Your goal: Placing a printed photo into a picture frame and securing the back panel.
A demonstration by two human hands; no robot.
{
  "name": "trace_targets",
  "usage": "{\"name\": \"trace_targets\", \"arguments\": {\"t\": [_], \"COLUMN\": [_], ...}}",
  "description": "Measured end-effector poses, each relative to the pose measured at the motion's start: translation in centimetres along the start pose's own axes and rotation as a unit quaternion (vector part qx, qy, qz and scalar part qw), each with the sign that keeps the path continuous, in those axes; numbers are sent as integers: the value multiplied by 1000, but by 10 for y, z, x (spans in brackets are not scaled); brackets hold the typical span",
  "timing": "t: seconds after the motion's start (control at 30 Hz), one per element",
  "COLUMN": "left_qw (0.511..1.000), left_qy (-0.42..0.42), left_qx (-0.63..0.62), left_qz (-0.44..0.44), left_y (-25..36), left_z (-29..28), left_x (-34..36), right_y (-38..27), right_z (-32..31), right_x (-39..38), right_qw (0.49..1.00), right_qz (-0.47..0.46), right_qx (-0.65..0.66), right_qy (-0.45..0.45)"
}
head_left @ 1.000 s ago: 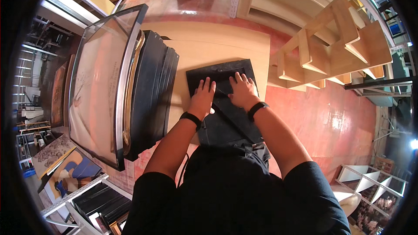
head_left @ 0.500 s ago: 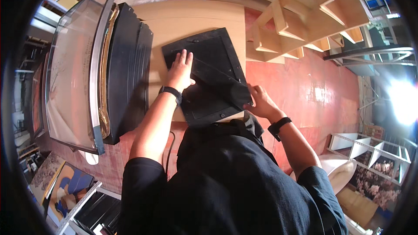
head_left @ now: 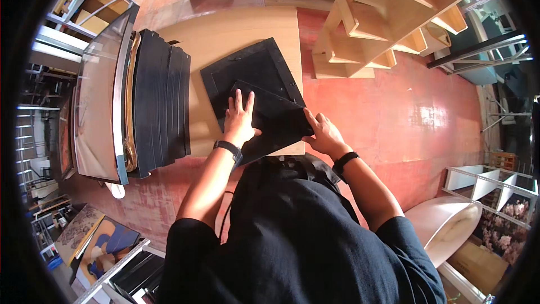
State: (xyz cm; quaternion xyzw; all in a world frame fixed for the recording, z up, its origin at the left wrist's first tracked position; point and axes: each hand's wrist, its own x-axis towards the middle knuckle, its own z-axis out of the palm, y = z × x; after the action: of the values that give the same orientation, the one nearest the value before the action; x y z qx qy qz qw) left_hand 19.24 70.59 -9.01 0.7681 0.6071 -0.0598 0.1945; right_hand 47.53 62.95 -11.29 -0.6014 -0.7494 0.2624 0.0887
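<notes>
A black picture frame point(head_left: 263, 55) lies flat and askew on the light wooden table, its back apparently facing up. Over its near part rests a thin black panel point(head_left: 275, 115), turned diagonally to the frame. My left hand point(head_left: 241, 121) presses on the panel's left part with its fingers spread. At the panel's right corner, my right hand point(head_left: 325, 134) grips the edge, thumb and fingers on either side of the corner. Dark wristbands are on both wrists. Black on black makes the exact edges between frame and panel hard to see.
Left on the table point(head_left: 225, 25) stands a row of upright black frames point(head_left: 160, 101), beside a gold-edged frame point(head_left: 130, 107) and a large glazed frame point(head_left: 101, 95). A wooden shelf unit point(head_left: 388, 17) stands at the far right on the red floor point(head_left: 388, 107).
My left hand has slid nearer and a little right over the panel. The panel has shifted slightly toward me, with my right hand still at its corner. The whole view has shifted somewhat.
</notes>
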Motion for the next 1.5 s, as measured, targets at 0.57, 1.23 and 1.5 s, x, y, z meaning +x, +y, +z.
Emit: {"name": "trace_targets", "arguments": {"t": [0.57,1.23,1.5], "left_qw": [999,985,989], "left_qy": [-1,163,135], "left_qx": [-6,-4,5], "left_qz": [-34,-57,-51], "left_y": [4,3,21], "left_z": [4,55,65], "left_x": [4,-27,-46], "right_y": [-12,2,-20], "right_z": [0,-18,-55], "right_x": [-7,-6,-3], "right_qw": [997,993,972], "right_qz": [-29,-52,-136], "right_qx": [-48,105,186], "right_qy": [53,-7,51]}}
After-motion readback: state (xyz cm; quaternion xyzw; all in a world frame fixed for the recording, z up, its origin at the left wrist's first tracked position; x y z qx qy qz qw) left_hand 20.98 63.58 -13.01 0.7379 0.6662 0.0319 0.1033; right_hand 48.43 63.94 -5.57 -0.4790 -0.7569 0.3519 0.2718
